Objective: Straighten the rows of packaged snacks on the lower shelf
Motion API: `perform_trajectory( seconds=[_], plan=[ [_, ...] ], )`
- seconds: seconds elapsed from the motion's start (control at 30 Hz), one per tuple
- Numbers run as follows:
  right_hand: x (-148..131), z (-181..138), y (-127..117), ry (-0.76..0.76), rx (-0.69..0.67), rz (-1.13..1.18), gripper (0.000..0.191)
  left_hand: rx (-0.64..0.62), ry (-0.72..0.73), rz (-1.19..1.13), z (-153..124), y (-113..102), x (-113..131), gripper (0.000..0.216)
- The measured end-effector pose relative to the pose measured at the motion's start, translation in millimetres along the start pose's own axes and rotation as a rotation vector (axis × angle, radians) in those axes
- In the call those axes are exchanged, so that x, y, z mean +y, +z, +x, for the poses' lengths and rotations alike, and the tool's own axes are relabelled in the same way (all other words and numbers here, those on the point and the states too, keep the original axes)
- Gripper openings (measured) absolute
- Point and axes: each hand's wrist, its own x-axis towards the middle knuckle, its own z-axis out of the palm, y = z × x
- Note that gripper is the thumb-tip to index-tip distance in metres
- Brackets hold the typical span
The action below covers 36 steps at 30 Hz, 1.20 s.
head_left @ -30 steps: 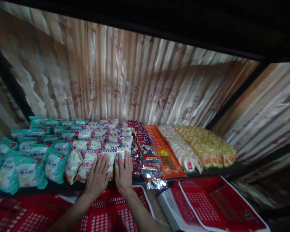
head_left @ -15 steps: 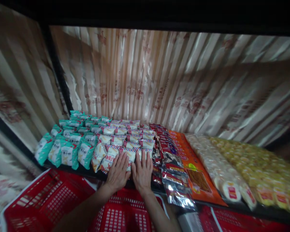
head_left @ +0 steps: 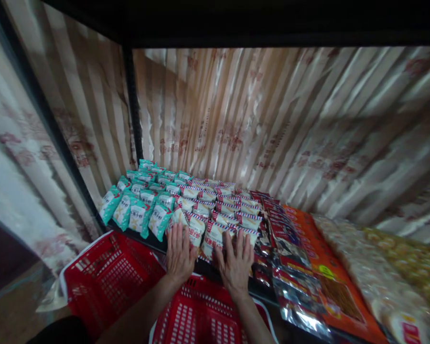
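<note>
Rows of small white snack bags point(head_left: 213, 236) with red print and striped top edges stand on a dark shelf. My left hand point(head_left: 179, 251) lies flat against the front of a bag at the left end of these rows, fingers extended. Against the front bags further right rests my right hand point(head_left: 236, 260), its fingers spread. Neither hand grips anything. Directly left of the white bags are rows of teal snack bags point(head_left: 139, 215), tilted back. Dark red and silver packets point(head_left: 286, 253) are on the right of my right hand.
Two red baskets, a left one point(head_left: 111, 267) and a middle one point(head_left: 200, 310), sit below the shelf edge. Orange packs point(head_left: 338, 286), clear-wrapped white items point(head_left: 365, 267) and yellow ones point(head_left: 408, 258) fill the shelf's right. A black post point(head_left: 132, 105) and pleated curtain point(head_left: 215, 114) enclose it.
The view has swung left, so the shelf sits further right in the picture. My hands have moved apart, the left one to the left end of the white bags.
</note>
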Motion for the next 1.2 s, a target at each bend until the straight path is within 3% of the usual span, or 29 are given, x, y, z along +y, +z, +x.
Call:
perform_trajectory(
  seconds=[0.23, 0.53, 0.67, 0.77, 0.93, 1.07, 1.2],
  plan=[
    [-1, -5, 9, -0.018, -0.024, -0.028, 0.061, -0.129, 0.028, 0.007, -3, 12, -13, 0.061],
    [-3, -6, 9, -0.018, -0.001, -0.005, 0.063, -0.119, -0.002, -0.084, 0, 12, -16, 0.059],
    [-14, -3, 3, -0.003, 0.035, 0.018, 0.064, -0.130, 0.046, -0.113, -1, 0, -21, 0.060],
    [-38, -4, -3, -0.046, 0.025, 0.079, 0.062, -0.095, -0.024, -0.123, -11, -16, -26, 0.062],
    [-101, -8, -2, -0.172, -0.117, 0.343, 0.057, -0.030, -0.413, -0.172, -30, -25, -52, 0.063],
    [-149, -6, 13, -0.196, -0.261, 0.543, 0.057, -0.151, -0.395, -0.311, -34, -16, -77, 0.060],
    [-179, -1, 30, -0.102, -0.275, 0.653, 0.054, -0.183, -0.305, -0.344, -34, -20, -98, 0.056]
  ],
)
